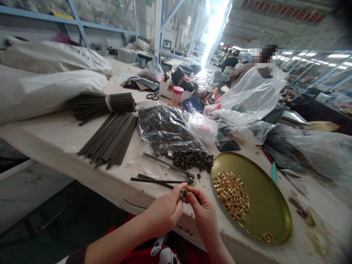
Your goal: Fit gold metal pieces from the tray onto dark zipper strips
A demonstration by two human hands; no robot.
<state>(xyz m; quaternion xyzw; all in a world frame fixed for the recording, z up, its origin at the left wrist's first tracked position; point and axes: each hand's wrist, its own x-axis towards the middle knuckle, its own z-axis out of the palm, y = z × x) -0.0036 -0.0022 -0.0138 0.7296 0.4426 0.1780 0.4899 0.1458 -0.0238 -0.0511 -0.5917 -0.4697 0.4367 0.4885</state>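
My left hand (165, 209) and my right hand (202, 211) meet at the table's near edge, fingertips pinched together on a small dark metal piece (183, 194). Just beyond them lie a few thin dark strips (159, 180), one tipped with a small fitting. A loose heap of small dark parts (192, 160) spills from a clear bag (167, 128). To the right sits a round gold tray (264, 216) holding a pile of gold buckles (232, 194).
Bundles of long dark strips (110, 139) lie at the left, with white sacks (49, 80) behind. Plastic bags (247, 99), a pink-capped bottle (176, 96), scissors (152, 96) and a box crowd the far table. A person sits at the back right.
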